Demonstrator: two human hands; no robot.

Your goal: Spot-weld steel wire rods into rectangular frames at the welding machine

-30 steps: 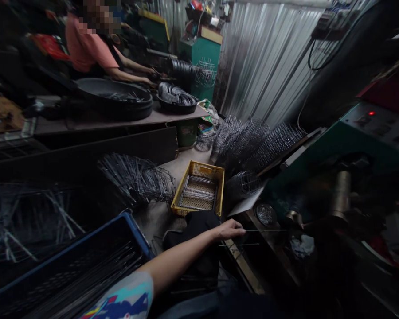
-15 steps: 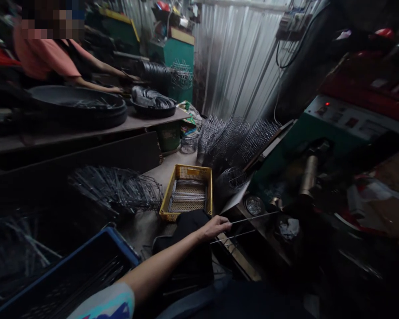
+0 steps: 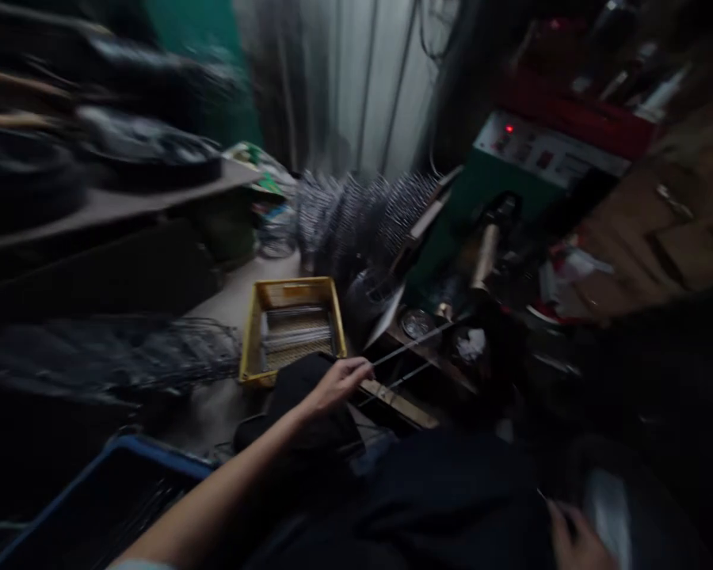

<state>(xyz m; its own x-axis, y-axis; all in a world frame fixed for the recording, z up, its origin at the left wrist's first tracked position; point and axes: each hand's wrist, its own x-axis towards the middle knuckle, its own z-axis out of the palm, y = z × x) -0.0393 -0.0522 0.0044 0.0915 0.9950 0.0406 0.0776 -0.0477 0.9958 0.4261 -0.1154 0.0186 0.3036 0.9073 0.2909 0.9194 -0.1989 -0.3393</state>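
Observation:
My left hand (image 3: 337,386) is stretched forward at the centre, its fingers closed on the near end of a thin metal wire (image 3: 413,343). The wire slants up to the right, toward the green machine. A second wire (image 3: 405,377) runs parallel just below; whether the two are joined is unclear. Low at the right edge of my dark clothing, my right hand (image 3: 579,538) shows with fingers bent together. A thin bright tip sticks out by them, but it is too dark and blurred to name. A small round dish (image 3: 417,322) sits beyond the wires.
A yellow crate (image 3: 248,340) with metal rods stands ahead. Wire baskets (image 3: 356,218) are stacked behind it. At right is a green machine (image 3: 451,229) with a red light. A blue crate (image 3: 136,445) is lower left; a co-worker's arms (image 3: 17,119) reach over the bench (image 3: 136,207).
The view has swung right and blurred, so things sit further left. My right hand has come into view at the bottom right. My left hand still grips the wire.

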